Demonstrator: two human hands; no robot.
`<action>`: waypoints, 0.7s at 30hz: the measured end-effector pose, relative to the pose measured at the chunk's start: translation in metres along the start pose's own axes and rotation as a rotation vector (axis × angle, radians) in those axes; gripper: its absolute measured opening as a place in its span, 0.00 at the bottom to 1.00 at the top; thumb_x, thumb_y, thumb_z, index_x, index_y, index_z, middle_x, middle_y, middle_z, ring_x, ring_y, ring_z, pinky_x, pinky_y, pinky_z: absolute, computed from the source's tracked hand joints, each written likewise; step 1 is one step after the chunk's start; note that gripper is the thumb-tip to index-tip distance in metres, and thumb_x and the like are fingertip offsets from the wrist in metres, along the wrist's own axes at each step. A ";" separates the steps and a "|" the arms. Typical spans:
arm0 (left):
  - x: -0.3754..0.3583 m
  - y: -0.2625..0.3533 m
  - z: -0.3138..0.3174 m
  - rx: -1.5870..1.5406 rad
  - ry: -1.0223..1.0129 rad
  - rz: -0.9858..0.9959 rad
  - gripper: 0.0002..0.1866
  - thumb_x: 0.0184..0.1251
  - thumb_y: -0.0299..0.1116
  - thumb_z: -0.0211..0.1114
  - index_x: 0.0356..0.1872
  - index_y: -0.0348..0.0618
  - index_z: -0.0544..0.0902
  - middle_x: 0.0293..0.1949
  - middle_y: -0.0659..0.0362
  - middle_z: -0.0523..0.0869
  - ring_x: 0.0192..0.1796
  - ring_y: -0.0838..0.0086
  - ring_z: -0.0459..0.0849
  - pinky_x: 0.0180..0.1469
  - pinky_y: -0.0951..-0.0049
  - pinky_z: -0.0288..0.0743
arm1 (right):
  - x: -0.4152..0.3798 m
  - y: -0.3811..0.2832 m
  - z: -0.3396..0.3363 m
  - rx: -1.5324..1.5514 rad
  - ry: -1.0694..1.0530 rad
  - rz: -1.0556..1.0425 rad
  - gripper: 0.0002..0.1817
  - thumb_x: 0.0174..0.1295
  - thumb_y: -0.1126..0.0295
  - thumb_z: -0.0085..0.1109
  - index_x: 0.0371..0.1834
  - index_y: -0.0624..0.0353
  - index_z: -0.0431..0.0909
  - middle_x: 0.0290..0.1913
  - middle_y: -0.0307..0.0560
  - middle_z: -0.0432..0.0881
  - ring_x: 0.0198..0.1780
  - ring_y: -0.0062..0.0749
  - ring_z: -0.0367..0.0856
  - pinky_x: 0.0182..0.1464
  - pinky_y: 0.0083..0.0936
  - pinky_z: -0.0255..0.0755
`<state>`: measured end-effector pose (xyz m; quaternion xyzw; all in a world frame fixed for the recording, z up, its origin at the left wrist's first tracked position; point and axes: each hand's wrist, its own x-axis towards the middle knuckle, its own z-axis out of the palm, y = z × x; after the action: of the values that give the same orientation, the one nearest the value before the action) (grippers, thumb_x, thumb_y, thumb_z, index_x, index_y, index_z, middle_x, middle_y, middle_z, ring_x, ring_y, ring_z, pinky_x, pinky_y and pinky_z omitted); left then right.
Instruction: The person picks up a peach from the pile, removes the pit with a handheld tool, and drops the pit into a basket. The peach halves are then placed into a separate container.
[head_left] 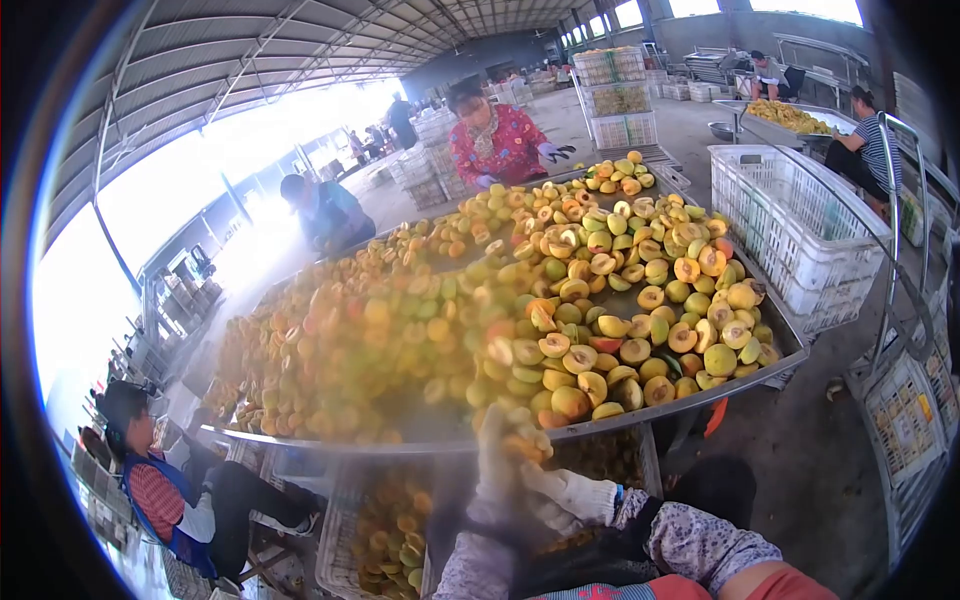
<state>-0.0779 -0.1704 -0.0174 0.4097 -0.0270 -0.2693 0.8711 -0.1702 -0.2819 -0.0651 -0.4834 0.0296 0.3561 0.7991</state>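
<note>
My left hand (pixel 493 462), in a pale work glove, is raised at the near edge of a metal-rimmed table (pixel 600 424), with its fingers closed round a yellow-orange peach (pixel 525 440). Close beside it, lower and to the right, is my right hand (pixel 578 497) in a white knit glove. Its fingers are curled in, and what they hold, if anything, is hidden. Halved peaches (pixel 640 350), yellow-green with reddish hollows, lie heaped over the table. A hazy smear blurs the left and middle of the heap and part of my left hand.
Below the table edge, a crate (pixel 340 545) holds more peach halves. White plastic crates (pixel 800 235) stand at the right, beside a metal-railed cart (pixel 915 400). One person (pixel 495 140) works across the table, another (pixel 330 215) at its far left; a seated person (pixel 165 480) is near left.
</note>
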 end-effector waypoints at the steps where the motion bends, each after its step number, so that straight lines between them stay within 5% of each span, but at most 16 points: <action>1: -0.001 0.000 -0.003 -0.007 0.038 -0.009 0.25 0.76 0.59 0.54 0.40 0.43 0.75 0.24 0.58 0.77 0.23 0.65 0.79 0.25 0.68 0.75 | -0.010 -0.007 0.020 0.037 0.154 -0.063 0.23 0.75 0.47 0.52 0.51 0.56 0.79 0.34 0.34 0.79 0.32 0.17 0.77 0.31 0.15 0.71; 3: -0.004 0.006 -0.005 -0.042 -0.018 0.004 0.23 0.75 0.58 0.55 0.40 0.46 0.75 0.24 0.60 0.76 0.22 0.64 0.78 0.23 0.68 0.73 | -0.009 -0.008 0.034 0.074 0.313 -0.124 0.23 0.75 0.48 0.52 0.56 0.58 0.78 0.38 0.35 0.80 0.34 0.16 0.77 0.33 0.14 0.73; 5: -0.010 0.006 0.000 -0.062 -0.005 0.046 0.22 0.76 0.57 0.55 0.40 0.46 0.75 0.24 0.60 0.76 0.22 0.65 0.78 0.23 0.68 0.72 | 0.004 0.002 0.031 -0.405 0.401 -0.486 0.30 0.73 0.38 0.48 0.27 0.53 0.77 0.15 0.29 0.65 0.16 0.17 0.62 0.18 0.19 0.54; 6: -0.012 0.007 0.003 -0.080 0.007 0.090 0.21 0.76 0.57 0.55 0.39 0.47 0.75 0.24 0.60 0.76 0.21 0.65 0.78 0.23 0.67 0.71 | 0.005 0.007 0.027 -0.405 0.407 -0.489 0.30 0.73 0.38 0.48 0.27 0.53 0.77 0.15 0.29 0.65 0.16 0.17 0.62 0.18 0.19 0.54; 8: -0.015 0.013 0.001 0.098 -0.090 0.127 0.20 0.79 0.53 0.53 0.34 0.48 0.79 0.19 0.61 0.74 0.19 0.65 0.76 0.22 0.66 0.71 | -0.005 -0.003 0.033 -0.363 0.318 -0.411 0.24 0.75 0.45 0.52 0.54 0.56 0.78 0.36 0.35 0.80 0.31 0.19 0.77 0.30 0.16 0.73; 9: -0.017 0.016 0.003 0.170 -0.060 0.106 0.21 0.79 0.52 0.52 0.34 0.47 0.79 0.19 0.61 0.74 0.18 0.64 0.76 0.22 0.65 0.71 | -0.017 -0.012 0.030 -0.296 0.208 -0.165 0.24 0.75 0.43 0.50 0.41 0.54 0.81 0.26 0.34 0.77 0.23 0.22 0.74 0.24 0.19 0.67; 12: -0.019 0.019 0.014 0.189 -0.031 0.091 0.21 0.79 0.52 0.52 0.34 0.47 0.79 0.19 0.62 0.74 0.19 0.65 0.77 0.23 0.65 0.71 | -0.023 -0.017 0.032 -0.102 0.153 -0.106 0.27 0.74 0.40 0.48 0.31 0.51 0.79 0.19 0.31 0.72 0.17 0.22 0.69 0.19 0.20 0.61; 14: -0.017 0.018 0.016 0.136 -0.030 0.096 0.20 0.79 0.53 0.53 0.34 0.48 0.80 0.20 0.63 0.75 0.20 0.66 0.77 0.23 0.66 0.71 | 0.001 0.008 0.017 -0.130 0.159 -0.191 0.27 0.73 0.40 0.49 0.37 0.52 0.83 0.23 0.35 0.78 0.20 0.25 0.75 0.23 0.22 0.68; 16: -0.012 0.015 0.010 -0.141 -0.018 -0.055 0.19 0.78 0.53 0.53 0.34 0.51 0.79 0.21 0.68 0.75 0.23 0.69 0.78 0.25 0.68 0.71 | 0.034 0.036 0.006 -0.520 0.510 -0.670 0.27 0.70 0.39 0.52 0.43 0.52 0.86 0.29 0.41 0.85 0.28 0.33 0.83 0.32 0.27 0.75; 17: -0.009 0.011 0.000 -0.043 -0.043 0.009 0.17 0.78 0.52 0.53 0.38 0.53 0.81 0.23 0.72 0.77 0.28 0.72 0.79 0.26 0.70 0.71 | 0.072 0.068 -0.015 -0.577 0.714 -0.648 0.27 0.67 0.39 0.55 0.46 0.51 0.87 0.35 0.46 0.88 0.38 0.41 0.86 0.43 0.33 0.78; 18: -0.003 0.010 -0.009 -0.043 -0.042 0.006 0.17 0.78 0.52 0.53 0.38 0.53 0.81 0.23 0.72 0.77 0.28 0.72 0.79 0.26 0.70 0.71 | 0.068 0.066 -0.011 -0.576 0.716 -0.646 0.27 0.67 0.39 0.55 0.46 0.51 0.87 0.35 0.46 0.88 0.38 0.41 0.86 0.43 0.33 0.78; 20: 0.003 0.013 -0.021 -0.517 -0.111 -0.113 0.15 0.78 0.49 0.53 0.42 0.53 0.83 0.25 0.71 0.80 0.31 0.71 0.81 0.30 0.68 0.76 | 0.051 0.053 0.003 -0.638 0.707 -0.784 0.28 0.66 0.39 0.55 0.46 0.52 0.87 0.38 0.47 0.88 0.42 0.45 0.86 0.48 0.38 0.77; 21: 0.000 0.016 -0.025 -0.412 -0.007 -0.019 0.15 0.77 0.48 0.54 0.45 0.53 0.85 0.27 0.71 0.82 0.35 0.71 0.82 0.34 0.66 0.82 | 0.048 0.052 0.003 -0.633 0.708 -0.783 0.28 0.66 0.39 0.55 0.46 0.52 0.87 0.38 0.47 0.88 0.42 0.45 0.86 0.48 0.38 0.77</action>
<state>-0.0639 -0.1447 -0.0222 0.2222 0.0293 -0.2787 0.9338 -0.1666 -0.2396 -0.1214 -0.7610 0.0062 -0.1545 0.6301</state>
